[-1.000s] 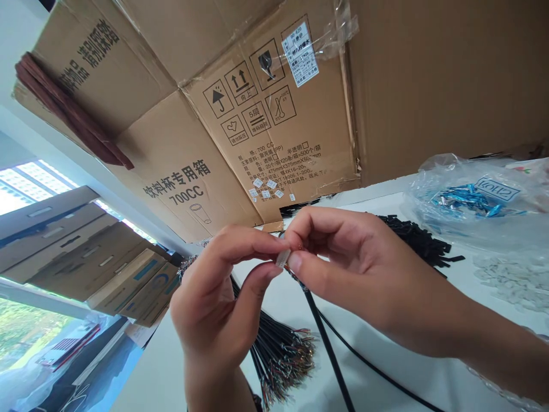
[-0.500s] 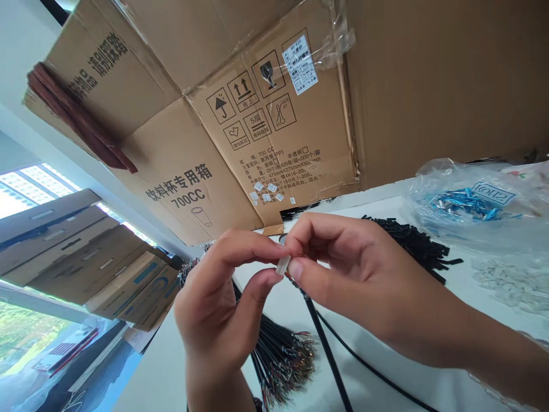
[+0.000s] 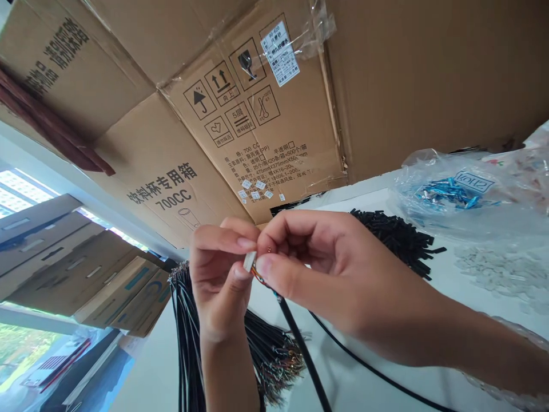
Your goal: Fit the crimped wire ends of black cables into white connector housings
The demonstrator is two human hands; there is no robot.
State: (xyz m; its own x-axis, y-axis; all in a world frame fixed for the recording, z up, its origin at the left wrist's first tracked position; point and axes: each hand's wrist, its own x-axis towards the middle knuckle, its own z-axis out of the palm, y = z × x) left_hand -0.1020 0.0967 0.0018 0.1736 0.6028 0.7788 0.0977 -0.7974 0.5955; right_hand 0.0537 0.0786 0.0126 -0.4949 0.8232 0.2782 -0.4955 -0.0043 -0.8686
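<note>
In the head view, the left hand (image 3: 218, 274) and right hand (image 3: 338, 274) meet just below the middle of the picture. The left grip is closed, with thumb and forefinger pinching a small white plastic connector (image 3: 249, 261). The right grip is also closed, its thumb and fingers pinching the thin coloured wires (image 3: 257, 273) right at the connector, which ends a black cable (image 3: 300, 337). A bundle of black wires (image 3: 274, 357) lies at 6 o'clock on the white bench (image 3: 369, 395). A pile of black sleeves (image 3: 398, 240) sits at 3 o'clock, with a plastic bag of blue pieces (image 3: 446, 191) at 2 o'clock. A cardboard carton (image 3: 257, 114) fills 12 o'clock, and a stack of flat boxes (image 3: 77, 269) stands at 9 o'clock.
</note>
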